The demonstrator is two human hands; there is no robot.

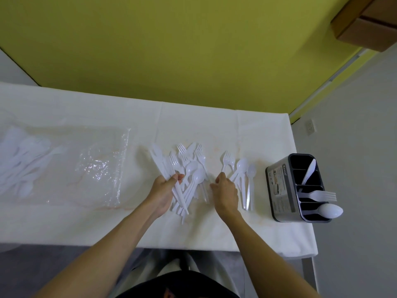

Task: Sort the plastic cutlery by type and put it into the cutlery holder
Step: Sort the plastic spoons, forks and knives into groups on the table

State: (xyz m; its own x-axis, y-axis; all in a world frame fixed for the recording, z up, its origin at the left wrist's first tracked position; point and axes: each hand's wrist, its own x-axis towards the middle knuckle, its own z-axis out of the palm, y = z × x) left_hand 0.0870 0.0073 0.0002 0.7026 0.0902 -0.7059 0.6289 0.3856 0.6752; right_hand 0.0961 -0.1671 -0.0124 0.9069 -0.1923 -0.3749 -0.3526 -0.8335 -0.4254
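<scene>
- The left hand [165, 188] is gripping a bundle of white plastic knives [163, 163], fingers closed round their handles; the blades are fanning up and to the left over the counter [214, 229]
- The right hand [225, 191] is resting knuckles up on the counter, fingers curled down at the handles of a small group of cutlery; whether it is actually gripping anything cannot be told
- A mixed pile of forks and spoons [191, 168] is lying between the two hands, overlapping and unsorted, touching the knife bundle on its left side
- A smaller group of a fork and spoons [240, 168] is lying just beside the right hand, on its right, handles pointing toward the person
- The cutlery holder [279, 186] is standing upright near the right edge of the counter, well apart from the pile, with divided dark compartments
- One knife [309, 171] is leaning in a far compartment, one fork [322, 195] is sticking out of the next nearer one, and one spoon [329, 210] is sticking out of the nearest
- A clear plastic bag [101, 166] is lying flat at the left of the counter, with more white cutlery [23, 158] blurred at its far left end
</scene>
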